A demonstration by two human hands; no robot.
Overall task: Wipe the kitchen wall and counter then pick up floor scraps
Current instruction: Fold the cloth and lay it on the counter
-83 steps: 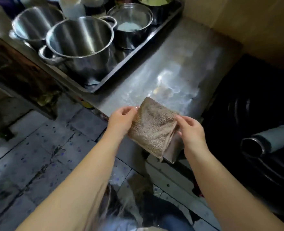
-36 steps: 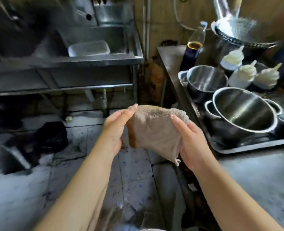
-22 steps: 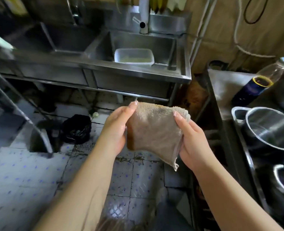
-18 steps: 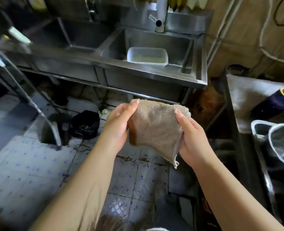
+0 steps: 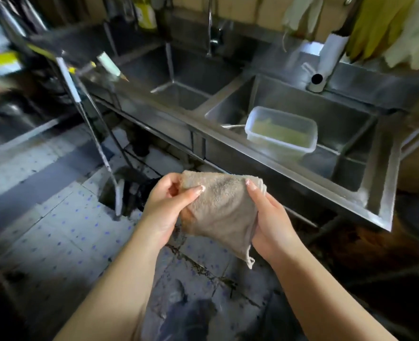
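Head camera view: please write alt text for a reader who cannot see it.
Both hands, left hand and right hand, hold a folded beige cloth above a tiled floor. Behind stands a steel double sink with a plastic container in the right basin.

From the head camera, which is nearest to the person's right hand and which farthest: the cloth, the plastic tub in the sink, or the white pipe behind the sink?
1. Cloth: gripped by the right hand itself, and by the left hand.
2. Plastic tub: beyond the hand, in the sink's right basin.
3. White pipe: farthest, at the sink's back ledge.
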